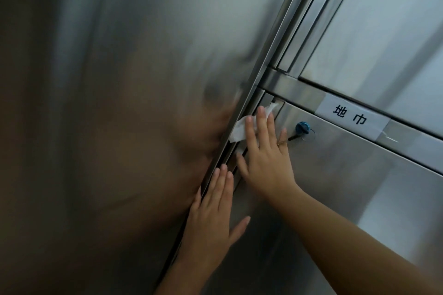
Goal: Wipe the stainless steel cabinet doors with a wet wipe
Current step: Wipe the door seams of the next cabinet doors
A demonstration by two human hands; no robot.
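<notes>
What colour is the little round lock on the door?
The lock is blue, clearest in the head view.

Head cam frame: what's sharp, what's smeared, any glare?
Head view: the brushed steel left panel is a dim smear of reflections; the white wet wipe, right hand, left hand, round blue lock and white paper label read sharp; soft pale glare on the upper right door panel; frame edges tilt strongly.

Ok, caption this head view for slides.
Right hand presses white wet wipe on stainless steel cabinet door; left hand rests flat.
</notes>
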